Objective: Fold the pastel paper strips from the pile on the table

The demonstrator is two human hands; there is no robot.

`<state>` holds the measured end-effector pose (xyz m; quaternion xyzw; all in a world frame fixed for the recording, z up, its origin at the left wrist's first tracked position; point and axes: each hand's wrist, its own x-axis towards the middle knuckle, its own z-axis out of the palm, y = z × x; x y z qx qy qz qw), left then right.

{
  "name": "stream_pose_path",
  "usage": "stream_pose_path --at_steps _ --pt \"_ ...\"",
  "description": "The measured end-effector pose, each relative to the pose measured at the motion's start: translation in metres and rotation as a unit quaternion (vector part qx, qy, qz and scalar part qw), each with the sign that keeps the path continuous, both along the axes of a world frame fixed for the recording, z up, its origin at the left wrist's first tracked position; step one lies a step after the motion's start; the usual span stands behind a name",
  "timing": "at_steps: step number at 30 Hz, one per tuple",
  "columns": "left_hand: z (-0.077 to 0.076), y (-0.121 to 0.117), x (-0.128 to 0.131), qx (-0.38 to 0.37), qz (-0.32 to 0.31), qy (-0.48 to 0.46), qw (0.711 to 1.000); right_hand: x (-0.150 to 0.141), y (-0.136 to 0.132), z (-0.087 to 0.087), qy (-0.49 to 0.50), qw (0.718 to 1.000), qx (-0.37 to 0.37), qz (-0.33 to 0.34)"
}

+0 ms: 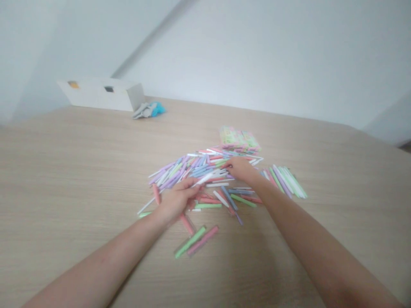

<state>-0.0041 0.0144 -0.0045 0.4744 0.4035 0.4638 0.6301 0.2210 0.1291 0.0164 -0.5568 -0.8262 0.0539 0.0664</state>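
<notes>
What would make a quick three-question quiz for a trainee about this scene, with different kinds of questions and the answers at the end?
1. What lies beside the right end of the white box?
A) a red mug
B) a crumpled grey-and-blue item
C) a pair of scissors

2. True or false: the green-and-pink patterned stack sits nearer the wall than most of the loose coloured sticks.

3. Which is nearer that stack, the left hand or the right hand?

Key: 1. B; 2. True; 3. The right hand.
</notes>
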Motion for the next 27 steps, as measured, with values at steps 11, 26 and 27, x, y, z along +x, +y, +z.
stream_pose_path --at_steps 11,26,27 --pt "0.009 0.000 0.002 -0.105 -0.005 -0.091 0.990 -0.001 0.002 0.000 -0.030 0.997 0.014 0.064" --pt "0.013 -0.002 0.003 -0.105 -0.012 -0.104 0.989 -0.005 -0.069 0.021 0.365 0.931 -0.013 0.013" --pt "0.014 -0.003 0.003 -0.101 -0.019 -0.111 0.988 -0.007 -0.078 0.023 0.422 0.905 -0.056 0.011"
